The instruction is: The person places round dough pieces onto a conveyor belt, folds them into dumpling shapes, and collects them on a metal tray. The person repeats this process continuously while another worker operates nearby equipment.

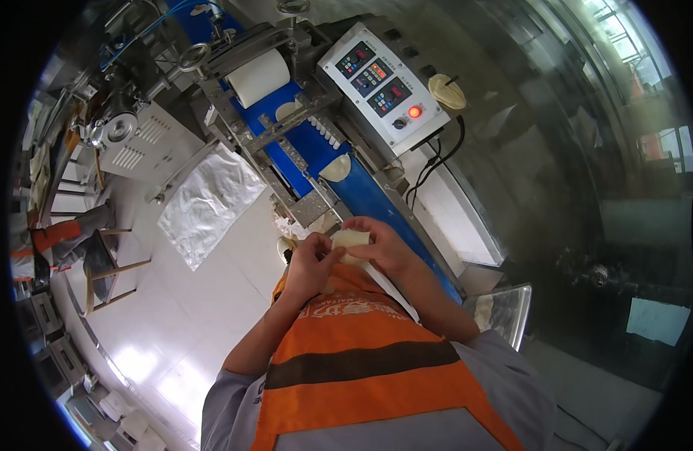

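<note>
1. A pale dough piece [351, 239] is pinched between left hand [310, 264] and right hand [389, 248], beside the blue belt [370, 197]; its shaping seems unfinished.
2. On the belt, a rounded sheet [336, 168] lies untouched, apparently left to be handled.

The dough piece [351, 240] is partly covered by the fingers of the left hand [310, 264] and right hand [384, 245]; its underside is not shown. The blue conveyor belt [370, 199] is partly obscured by the right forearm [442, 302]. The orange apron [361, 391] is cut off by the lower edge. Lettering on the control panel [395, 129] is too small to be read.
</note>
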Demonstrator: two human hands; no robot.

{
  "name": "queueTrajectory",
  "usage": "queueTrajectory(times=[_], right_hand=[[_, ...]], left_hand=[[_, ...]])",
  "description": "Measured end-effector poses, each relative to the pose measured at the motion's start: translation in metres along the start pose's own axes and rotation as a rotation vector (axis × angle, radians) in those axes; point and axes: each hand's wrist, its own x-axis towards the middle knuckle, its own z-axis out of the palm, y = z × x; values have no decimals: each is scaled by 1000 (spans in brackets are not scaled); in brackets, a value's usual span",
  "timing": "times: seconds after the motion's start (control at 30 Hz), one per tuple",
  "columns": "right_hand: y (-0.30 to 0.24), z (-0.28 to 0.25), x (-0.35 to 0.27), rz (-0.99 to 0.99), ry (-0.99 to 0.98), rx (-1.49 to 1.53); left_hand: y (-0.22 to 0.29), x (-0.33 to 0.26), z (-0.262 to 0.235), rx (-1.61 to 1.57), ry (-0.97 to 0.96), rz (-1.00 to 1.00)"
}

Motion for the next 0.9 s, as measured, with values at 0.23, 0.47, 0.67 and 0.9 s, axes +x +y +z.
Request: queueTrajectory(times=[0.23,0.47,0.67,0.9], right_hand=[[6,-30,1,58,-58,-213],[-33,-12,31,-111,-50,-206],[-24,-43,116,-164,126,-30],[48,-100,176,-181,747,-1071]], left_hand=[[-5,4,-2,-21,8,-5],[-9,5,-14,-343,157,-258],[-26,8,-27,-678,222,-369],[-44,8,-40,-798,259,-348]])
